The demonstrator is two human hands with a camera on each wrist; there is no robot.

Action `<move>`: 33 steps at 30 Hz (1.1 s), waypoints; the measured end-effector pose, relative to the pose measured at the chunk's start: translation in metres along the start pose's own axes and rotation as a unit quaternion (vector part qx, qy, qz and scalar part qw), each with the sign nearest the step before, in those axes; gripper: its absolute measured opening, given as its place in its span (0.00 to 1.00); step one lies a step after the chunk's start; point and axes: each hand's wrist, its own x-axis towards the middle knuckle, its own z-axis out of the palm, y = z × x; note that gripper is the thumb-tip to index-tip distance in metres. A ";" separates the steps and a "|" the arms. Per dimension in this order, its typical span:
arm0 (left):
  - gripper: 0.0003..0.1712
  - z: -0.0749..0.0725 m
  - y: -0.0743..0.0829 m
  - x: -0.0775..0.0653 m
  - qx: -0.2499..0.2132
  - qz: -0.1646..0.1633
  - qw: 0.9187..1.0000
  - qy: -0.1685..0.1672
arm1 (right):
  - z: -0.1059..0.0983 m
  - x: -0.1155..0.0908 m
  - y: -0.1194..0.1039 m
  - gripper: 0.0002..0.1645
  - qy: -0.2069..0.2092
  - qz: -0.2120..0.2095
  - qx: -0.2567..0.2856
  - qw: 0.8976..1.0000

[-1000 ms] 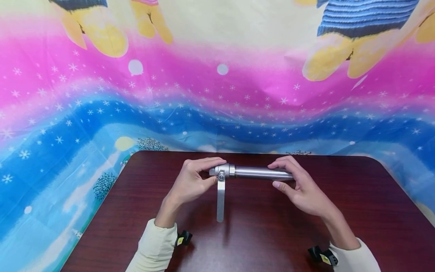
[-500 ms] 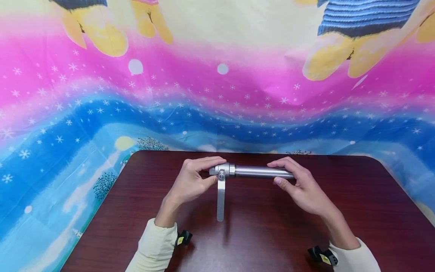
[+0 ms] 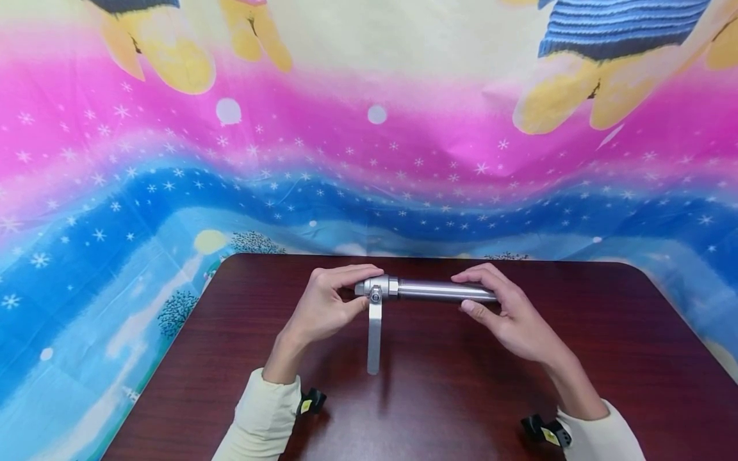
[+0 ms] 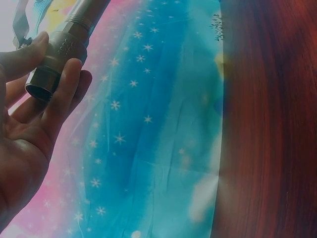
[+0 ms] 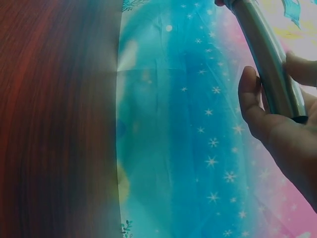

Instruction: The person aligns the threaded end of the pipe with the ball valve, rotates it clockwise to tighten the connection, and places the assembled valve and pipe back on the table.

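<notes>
A metal ball valve (image 3: 377, 286) with a flat lever handle (image 3: 374, 339) is held level above the table by my left hand (image 3: 325, 304), thumb and fingers around its body. The lever points toward me. A smooth steel pipe (image 3: 438, 291) joins the valve's right end, with a few threads showing at the joint. My right hand (image 3: 513, 320) grips the pipe near its far end, thumb on the near side and fingers over the far side. In the left wrist view the valve's open hexagonal end (image 4: 43, 84) faces the palm. The right wrist view shows the pipe's plain end (image 5: 292, 111) near the palm.
The dark reddish-brown wooden table (image 3: 438, 397) lies beneath both hands. Behind it and along its sides hangs a printed cloth (image 3: 369, 160) with snowflakes. Black wrist cameras (image 3: 312, 401) sit at both cuffs.
The right thumb and fingers have shifted slightly on the pipe. The left hand and the valve stay practically in place.
</notes>
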 end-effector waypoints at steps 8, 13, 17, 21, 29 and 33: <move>0.27 0.000 0.001 0.000 -0.007 -0.009 1.000 0.000 | 0.000 0.001 0.000 0.29 0.008 -0.012 -0.009 1.000; 0.27 0.001 0.000 -0.001 -0.008 -0.011 1.000 0.002 | 0.000 0.001 0.002 0.30 0.016 -0.002 -0.021 1.000; 0.27 0.001 0.001 -0.001 -0.006 -0.008 1.000 0.001 | 0.000 0.000 0.002 0.30 0.021 0.001 -0.026 0.999; 0.26 0.001 0.001 0.000 -0.006 0.001 1.000 0.003 | 0.000 0.000 0.002 0.29 0.017 0.005 -0.013 1.000; 0.27 0.000 0.000 0.000 -0.008 0.008 1.000 0.003 | -0.001 0.000 0.002 0.25 0.007 0.016 -0.002 1.000; 0.28 0.000 0.001 0.000 -0.005 0.010 1.000 0.004 | 0.000 0.000 0.002 0.26 0.006 0.011 0.000 1.000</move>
